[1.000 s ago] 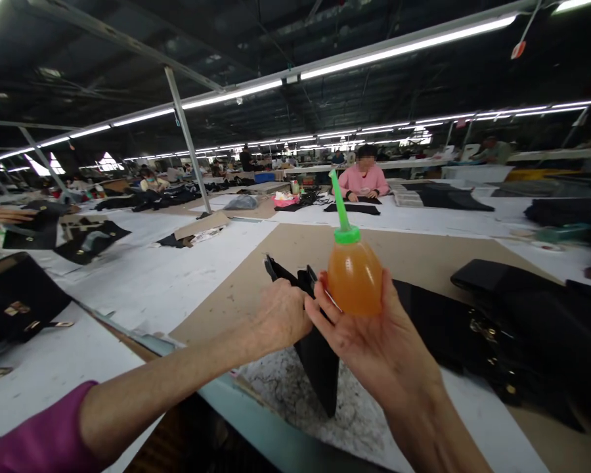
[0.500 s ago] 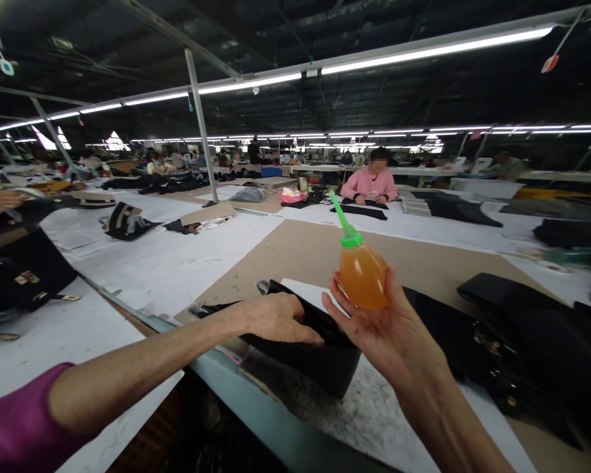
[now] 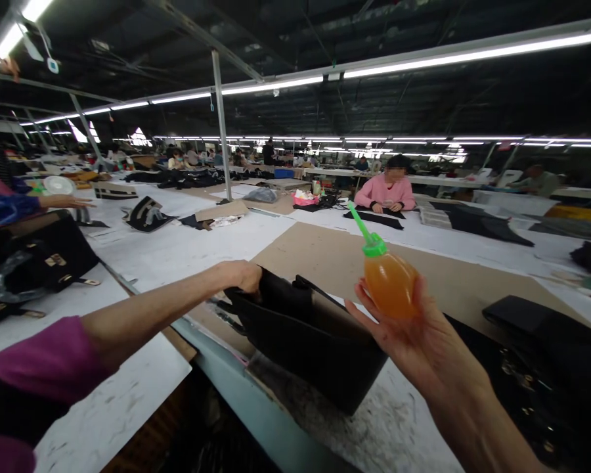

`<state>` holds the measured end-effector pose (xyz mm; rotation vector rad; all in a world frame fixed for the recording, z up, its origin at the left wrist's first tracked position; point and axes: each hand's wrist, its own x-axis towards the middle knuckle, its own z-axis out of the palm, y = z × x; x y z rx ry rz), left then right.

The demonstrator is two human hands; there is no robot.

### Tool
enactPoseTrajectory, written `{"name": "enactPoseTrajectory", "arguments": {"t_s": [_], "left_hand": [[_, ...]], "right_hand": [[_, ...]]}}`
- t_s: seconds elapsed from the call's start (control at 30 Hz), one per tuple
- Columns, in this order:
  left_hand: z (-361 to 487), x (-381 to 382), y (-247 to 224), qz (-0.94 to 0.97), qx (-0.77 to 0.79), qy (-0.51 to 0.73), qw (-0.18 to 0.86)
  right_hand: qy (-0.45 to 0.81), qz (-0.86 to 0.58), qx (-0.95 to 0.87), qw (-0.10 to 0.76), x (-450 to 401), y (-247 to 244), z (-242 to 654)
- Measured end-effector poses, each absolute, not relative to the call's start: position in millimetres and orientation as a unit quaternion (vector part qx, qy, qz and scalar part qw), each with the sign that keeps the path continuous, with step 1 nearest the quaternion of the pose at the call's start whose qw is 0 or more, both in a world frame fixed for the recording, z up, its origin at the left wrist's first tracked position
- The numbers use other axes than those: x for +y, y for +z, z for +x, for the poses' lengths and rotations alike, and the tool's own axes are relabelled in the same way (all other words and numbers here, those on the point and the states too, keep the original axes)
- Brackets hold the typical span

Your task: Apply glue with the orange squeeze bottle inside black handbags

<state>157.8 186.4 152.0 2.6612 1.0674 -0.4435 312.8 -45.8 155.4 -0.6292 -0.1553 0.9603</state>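
My right hand (image 3: 423, 335) holds up a squeeze bottle (image 3: 391, 286) of amber liquid, its green spout tilted up and to the left. Below and left of it, a black bag (image 3: 315, 355) stands on the table with its mouth gaping. My left hand (image 3: 243, 276) is closed on the bag's left upper edge, with its fingers hidden inside. Between the bag's walls a brownish lining shows.
Black pieces with metal fittings (image 3: 526, 381) lie to the right. At the left is another black bag piece with gold hardware (image 3: 54, 263), near a co-worker's hand (image 3: 64, 200). Across the table a person in pink (image 3: 385, 190) handles black pieces. A metal post (image 3: 221, 125) rises behind.
My left hand has moved from inside the bag's middle to its left edge, and the bag's mouth stands wider. The bottle stays in my right hand. The view has turned slightly left.
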Motion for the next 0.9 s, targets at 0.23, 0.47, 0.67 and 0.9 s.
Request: {"name": "enactPoseTrajectory", "arguments": {"t_s": [0.23, 0.47, 0.67, 0.9], "left_hand": [[120.9, 232.8, 143.5, 0.894, 0.402, -0.183, 0.069], [145.2, 192.7, 171.5, 0.923, 0.381, -0.050, -0.015], [193.0, 183.4, 155.4, 0.975, 0.187, -0.058, 0.102], [165.0, 170.1, 158.1, 0.912, 0.247, -0.201, 0.259]], "right_hand": [[0.461, -0.325, -0.115, 0.818, -42.1, 151.0, 316.4], [0.451, -0.326, -0.116, 0.823, -40.1, 149.7, 322.2], [0.436, -0.339, -0.089, 0.829, -44.1, 153.6, 316.7], [0.411, -0.380, -0.127, 0.819, -35.2, 150.2, 331.0]]}}
